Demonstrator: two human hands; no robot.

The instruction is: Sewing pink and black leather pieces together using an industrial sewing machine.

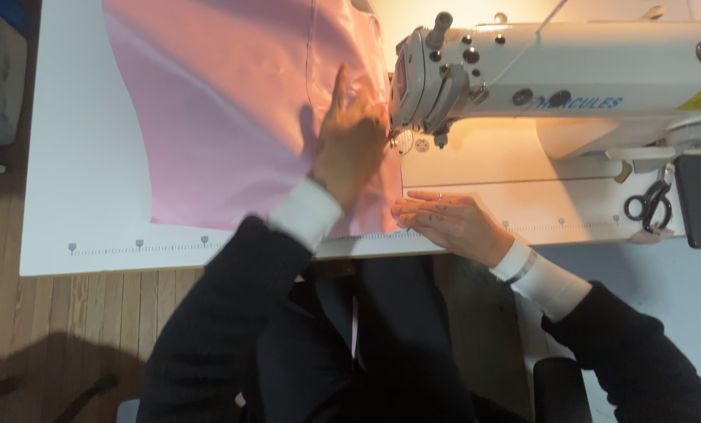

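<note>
Both hands lie flat and apart, left hand [350,141] and right hand [448,219] pressing pink fabric [225,117] beside the sewing machine [538,78] needle, seam partly stitched.

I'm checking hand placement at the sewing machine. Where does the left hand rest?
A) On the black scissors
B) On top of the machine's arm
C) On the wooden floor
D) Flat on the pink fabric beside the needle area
D: the left hand lies flat on the pink fabric, right next to the sewing machine head, while the black scissors sit untouched far off to the right.
</note>
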